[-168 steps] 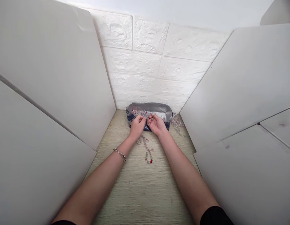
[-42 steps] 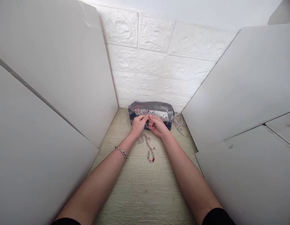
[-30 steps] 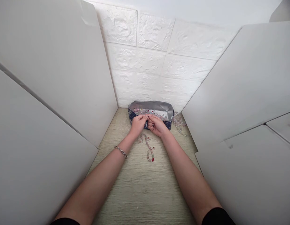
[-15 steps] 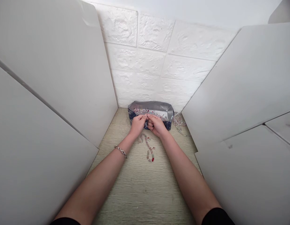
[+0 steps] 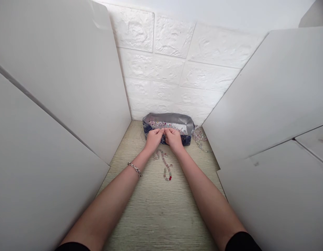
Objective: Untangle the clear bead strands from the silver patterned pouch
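Note:
My left hand and my right hand meet fingertip to fingertip at the front edge of an open foil-lined bag. Both are closed in a pinch; whatever lies between the fingertips is too small to make out. Loose clear, pink and red beads fill part of the bag, whose outside is dark blue. Below my hands a string of beads curves over the wood-grain surface, with bright red beads near its lower end. My hands hide its upper end and part of the bag's front.
More strung pale beads lie in a heap right of the bag. White panels rise on the left and others on the right. A white brick-patterned wall stands behind the bag. The surface is pale greenish wood grain.
My right hand has turned slightly, its lower fingers now curled closer in beside the left hand. My left hand and the bead string have stayed nearly in place.

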Available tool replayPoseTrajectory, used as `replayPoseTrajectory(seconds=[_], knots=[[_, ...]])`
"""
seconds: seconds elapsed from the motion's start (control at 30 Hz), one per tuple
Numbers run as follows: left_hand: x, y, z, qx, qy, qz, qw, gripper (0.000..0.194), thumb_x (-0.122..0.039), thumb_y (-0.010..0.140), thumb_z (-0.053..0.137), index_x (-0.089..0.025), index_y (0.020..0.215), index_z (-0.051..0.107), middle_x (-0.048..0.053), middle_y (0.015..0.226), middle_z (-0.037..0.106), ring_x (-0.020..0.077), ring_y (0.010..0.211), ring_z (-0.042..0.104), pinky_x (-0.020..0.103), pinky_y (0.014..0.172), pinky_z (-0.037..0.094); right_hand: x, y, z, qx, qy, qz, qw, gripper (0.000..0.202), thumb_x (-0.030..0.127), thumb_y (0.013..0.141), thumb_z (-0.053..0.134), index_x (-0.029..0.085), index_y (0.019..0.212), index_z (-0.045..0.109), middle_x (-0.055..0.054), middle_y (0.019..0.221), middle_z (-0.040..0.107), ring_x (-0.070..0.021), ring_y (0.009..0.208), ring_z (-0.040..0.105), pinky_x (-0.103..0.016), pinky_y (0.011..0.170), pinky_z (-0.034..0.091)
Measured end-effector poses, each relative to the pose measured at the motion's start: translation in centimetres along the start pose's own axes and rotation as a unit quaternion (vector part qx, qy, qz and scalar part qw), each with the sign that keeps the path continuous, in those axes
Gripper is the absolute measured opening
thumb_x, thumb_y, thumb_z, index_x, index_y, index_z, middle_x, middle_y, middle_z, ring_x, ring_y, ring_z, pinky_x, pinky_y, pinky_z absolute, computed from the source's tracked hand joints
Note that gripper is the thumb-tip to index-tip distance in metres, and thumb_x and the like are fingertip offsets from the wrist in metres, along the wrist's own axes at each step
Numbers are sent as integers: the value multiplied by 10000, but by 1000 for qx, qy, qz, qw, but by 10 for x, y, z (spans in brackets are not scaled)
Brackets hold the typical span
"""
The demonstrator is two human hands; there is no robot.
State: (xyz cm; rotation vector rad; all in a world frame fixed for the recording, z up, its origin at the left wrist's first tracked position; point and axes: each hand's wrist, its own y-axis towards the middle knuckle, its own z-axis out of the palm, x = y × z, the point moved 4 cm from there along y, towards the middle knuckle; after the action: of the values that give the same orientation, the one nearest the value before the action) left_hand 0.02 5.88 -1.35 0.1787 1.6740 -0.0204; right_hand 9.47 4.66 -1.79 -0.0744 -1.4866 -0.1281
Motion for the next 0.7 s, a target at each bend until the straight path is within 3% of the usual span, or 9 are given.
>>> replayPoseTrajectory(seconds=[0.1, 0.23, 0.47, 0.7], knots=[[0, -1, 0, -7, 3, -4, 1000, 375, -472, 667, 450, -131, 530, 523, -27, 428, 407, 76, 469, 375, 208, 464, 288, 4, -1, -4, -55, -97, -62, 992, 236, 366, 695, 447, 163, 576, 469, 45, 422, 384, -83, 429, 360, -206, 422, 273], [5, 1, 0, -9, 11, -1, 1000, 350, -449, 676, 451, -144, 504, 452, -39, 425, 353, 63, 438, 317, 204, 429, 238, 8, -2, -4, -71, -154, -93, 981, 228, 348, 705, 418, 160, 602, 496, 12, 504, 471, -115, 541, 436, -226, 512, 328], [7, 4, 1, 12, 27, 12, 999, 341, -435, 700, 418, -156, 507, 387, -45, 444, 346, 56, 425, 300, 201, 423, 219, 4, 2, -6, -57, -168, -95, 980, 241, 364, 733, 408, 179, 585, 452, 15, 520, 457, -117, 547, 416, -233, 525, 322], [4, 2, 0, 1, -7, -16, 1000, 285, -396, 677, 451, -150, 533, 455, -48, 432, 337, 58, 419, 297, 201, 415, 217, 3, 3, -6, -50, -170, -99, 979, 250, 375, 741, 411, 185, 583, 441, 21, 512, 431, -115, 537, 402, -233, 518, 314]])
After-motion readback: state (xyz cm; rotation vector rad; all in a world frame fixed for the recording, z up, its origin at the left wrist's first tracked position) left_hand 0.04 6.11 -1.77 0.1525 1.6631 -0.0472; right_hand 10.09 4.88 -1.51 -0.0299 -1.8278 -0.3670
